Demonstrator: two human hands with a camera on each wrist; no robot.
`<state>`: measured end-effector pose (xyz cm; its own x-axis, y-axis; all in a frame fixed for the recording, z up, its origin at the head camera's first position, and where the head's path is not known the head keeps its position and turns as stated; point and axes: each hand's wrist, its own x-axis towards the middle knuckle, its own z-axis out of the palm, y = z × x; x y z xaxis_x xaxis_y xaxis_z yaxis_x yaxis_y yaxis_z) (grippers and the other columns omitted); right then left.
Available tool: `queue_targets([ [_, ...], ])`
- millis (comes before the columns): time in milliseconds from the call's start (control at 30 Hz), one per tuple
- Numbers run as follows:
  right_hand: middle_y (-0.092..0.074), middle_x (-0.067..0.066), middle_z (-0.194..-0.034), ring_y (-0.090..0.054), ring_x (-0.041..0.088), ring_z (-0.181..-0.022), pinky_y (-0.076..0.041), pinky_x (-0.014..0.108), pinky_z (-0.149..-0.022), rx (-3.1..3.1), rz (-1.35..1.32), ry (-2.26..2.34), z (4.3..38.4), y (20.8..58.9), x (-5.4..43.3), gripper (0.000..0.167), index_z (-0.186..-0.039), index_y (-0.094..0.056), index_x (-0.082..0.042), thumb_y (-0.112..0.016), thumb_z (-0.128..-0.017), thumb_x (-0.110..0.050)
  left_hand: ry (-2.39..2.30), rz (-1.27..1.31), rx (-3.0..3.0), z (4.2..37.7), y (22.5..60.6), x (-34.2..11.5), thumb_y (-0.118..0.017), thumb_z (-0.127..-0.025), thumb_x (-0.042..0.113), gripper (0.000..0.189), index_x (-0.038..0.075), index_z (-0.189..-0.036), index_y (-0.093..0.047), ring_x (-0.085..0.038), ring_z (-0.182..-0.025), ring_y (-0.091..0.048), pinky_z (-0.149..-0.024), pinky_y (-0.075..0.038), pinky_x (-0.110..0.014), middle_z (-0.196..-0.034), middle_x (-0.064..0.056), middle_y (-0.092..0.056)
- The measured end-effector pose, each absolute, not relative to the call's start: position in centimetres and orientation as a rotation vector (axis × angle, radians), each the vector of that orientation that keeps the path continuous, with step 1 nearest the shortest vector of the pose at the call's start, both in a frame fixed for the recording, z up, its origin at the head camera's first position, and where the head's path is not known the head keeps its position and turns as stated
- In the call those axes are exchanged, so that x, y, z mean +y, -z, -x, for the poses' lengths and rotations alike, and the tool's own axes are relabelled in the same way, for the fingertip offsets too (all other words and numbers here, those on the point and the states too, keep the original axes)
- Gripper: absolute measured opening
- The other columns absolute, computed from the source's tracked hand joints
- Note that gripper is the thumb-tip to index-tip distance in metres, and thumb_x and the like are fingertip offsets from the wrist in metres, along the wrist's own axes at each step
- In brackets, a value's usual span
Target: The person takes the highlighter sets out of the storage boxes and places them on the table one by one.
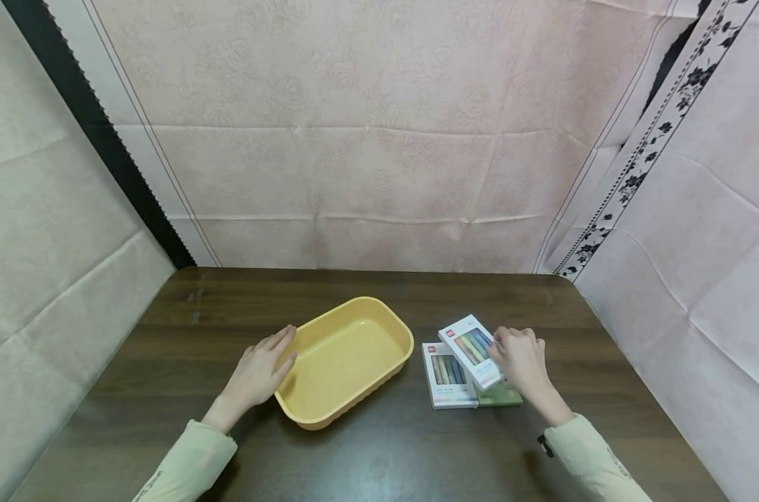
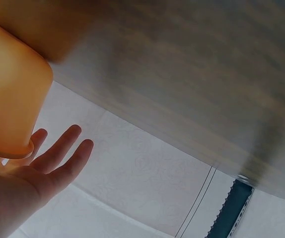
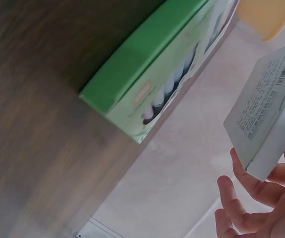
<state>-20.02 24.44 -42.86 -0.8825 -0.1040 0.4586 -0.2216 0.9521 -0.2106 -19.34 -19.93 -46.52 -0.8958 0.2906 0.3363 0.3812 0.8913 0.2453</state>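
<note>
My left hand [image 1: 258,369] touches the left side of a yellow plastic basin [image 1: 344,359], its fingers fairly straight along the rim. Seen from the left wrist, the fingers [image 2: 59,149] extend past the basin's rim [image 2: 8,154]. With thumb and fingers, my right hand [image 1: 522,359] pinches the right edge of a white box with coloured sticks on its front [image 1: 470,345]. That box is tilted above a similar white box [image 1: 445,387] and a green box [image 1: 501,397], partly covering both. Print and a barcode show on the held box's back [image 3: 264,94] in the right wrist view.
Everything stands on a dark brown wooden table [image 1: 379,464]. Pale patterned cloth [image 1: 354,174] hangs behind the far edge and along both sides. The basin lies to the left of the boxes, with bare wood between them.
</note>
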Motion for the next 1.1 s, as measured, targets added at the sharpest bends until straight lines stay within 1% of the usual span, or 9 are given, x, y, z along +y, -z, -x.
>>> queue_targets([
  [167,-0.064,0.010,-0.075,-0.052,0.036,-0.082,-0.033,0.045,-0.062,-2.658,-0.226,-0.340,19.9,42.9,25.1,0.009,-0.079,-0.062,-0.005,-0.060,-0.075,-0.013,0.442,0.501,-2.762,19.3,46.5,-19.9,-0.046,-0.091,0.029,0.047,0.008,-0.134,-0.042,-0.035,-0.114,-0.050,-0.083,-0.040,-0.057,-0.137,-0.011,-0.043],
  [567,-0.060,0.008,-0.069,-0.051,0.038,-0.078,-0.030,0.043,-0.058,-2.618,-0.193,-0.312,19.7,43.2,27.0,0.008,-0.075,-0.059,-0.005,-0.060,-0.074,-0.013,0.447,0.500,-2.765,19.3,46.4,-20.0,-0.046,-0.091,0.029,0.048,0.007,-0.134,-0.042,-0.035,-0.115,-0.049,-0.085,-0.039,-0.058,-0.137,-0.011,-0.043],
  [800,-0.061,0.011,-0.070,-0.051,0.038,-0.077,-0.030,0.043,-0.057,-2.622,-0.165,-0.320,19.4,43.3,27.4,0.008,-0.075,-0.060,-0.004,-0.062,-0.074,-0.012,0.446,0.503,-2.760,19.4,46.5,-20.0,-0.046,-0.092,0.030,0.048,0.007,-0.133,-0.042,-0.035,-0.115,-0.050,-0.084,-0.040,-0.058,-0.137,-0.011,-0.043],
  [1100,-0.059,0.009,-0.069,-0.050,0.038,-0.076,-0.030,0.045,-0.058,-2.626,-0.145,-0.301,19.2,43.5,28.1,0.007,-0.072,-0.058,-0.005,-0.060,-0.073,-0.011,0.453,0.510,-2.765,19.3,46.5,-20.0,-0.044,-0.092,0.031,0.048,0.007,-0.134,-0.041,-0.036,-0.115,-0.049,-0.084,-0.039,-0.059,-0.137,-0.012,-0.043],
])
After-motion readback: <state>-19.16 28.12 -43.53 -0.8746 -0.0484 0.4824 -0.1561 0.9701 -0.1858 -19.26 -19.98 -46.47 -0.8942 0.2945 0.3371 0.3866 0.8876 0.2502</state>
